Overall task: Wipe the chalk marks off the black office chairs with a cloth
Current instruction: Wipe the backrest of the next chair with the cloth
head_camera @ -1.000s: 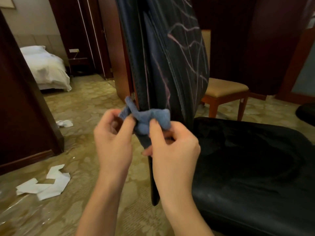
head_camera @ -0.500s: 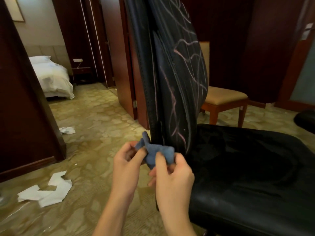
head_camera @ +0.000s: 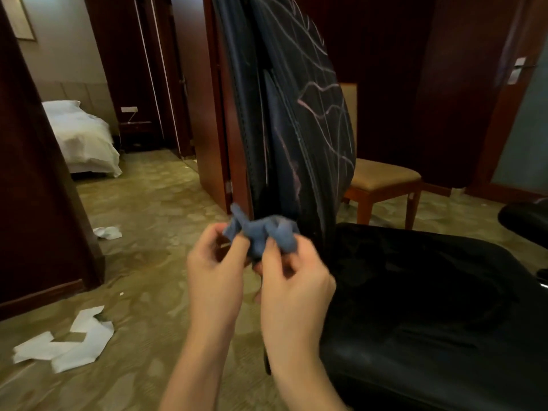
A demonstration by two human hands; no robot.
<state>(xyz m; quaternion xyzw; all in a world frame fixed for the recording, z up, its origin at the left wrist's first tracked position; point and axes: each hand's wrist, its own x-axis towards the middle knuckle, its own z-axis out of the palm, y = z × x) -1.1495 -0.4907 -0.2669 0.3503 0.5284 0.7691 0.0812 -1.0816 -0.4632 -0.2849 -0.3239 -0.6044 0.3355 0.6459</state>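
Risen slightly since earlier, still pinched between left hand (head_camera: 213, 271) and right hand (head_camera: 293, 277): bunched blue cloth (head_camera: 262, 232), long axis roughly left-right, apparently just beside chalk-marked chair back (head_camera: 299, 129).

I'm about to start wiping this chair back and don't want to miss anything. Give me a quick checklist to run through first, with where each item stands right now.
1. Cloth in hand: ok. Both the left hand and the right hand pinch the blue cloth.
2. Cloth spread flat for wiping: not ok. It is bunched into a wad between the fingers.
3. Chalk marks located: ok. Pale lines cross the chair back.
4. Cloth on the marks: not ok. It is held low, near the foot of the backrest, below most of the lines.
5. Seat checked for marks: cannot tell; too dark.
6. Cloth damp or dry: cannot tell.
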